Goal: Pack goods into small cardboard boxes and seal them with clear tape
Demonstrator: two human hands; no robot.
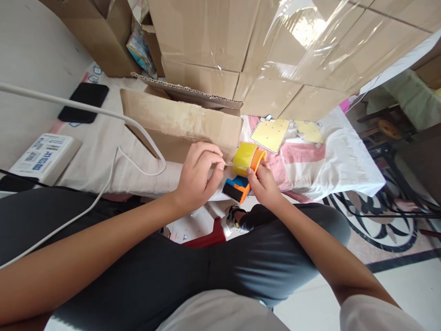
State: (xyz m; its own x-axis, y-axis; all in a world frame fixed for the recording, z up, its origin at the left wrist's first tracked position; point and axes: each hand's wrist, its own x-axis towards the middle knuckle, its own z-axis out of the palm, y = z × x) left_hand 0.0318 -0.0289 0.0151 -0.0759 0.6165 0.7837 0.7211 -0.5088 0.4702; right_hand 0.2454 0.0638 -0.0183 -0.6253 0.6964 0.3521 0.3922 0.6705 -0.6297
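In my right hand (264, 184) is an orange and blue tape dispenser (245, 191) carrying a roll of yellowish tape (244, 158). My fingers wrap round its orange frame. My left hand (203, 177) is just left of the roll, thumb and fingertips pinched together at what looks like a strip of clear tape. The strip is faint and hard to follow. Behind both hands a long cardboard box (186, 122) lies on the cloth-covered surface, its upper edge partly open. The tape roll is close to the box's right end; I cannot tell whether they touch.
Stacked cardboard boxes (206, 37) under clear wrap rise at the back. To the left are a black phone (84, 102), a white labelled box (44, 156) and a white cable (103, 110) looping over the cloth (310, 179). Beneath it is a red stool part (208, 235).
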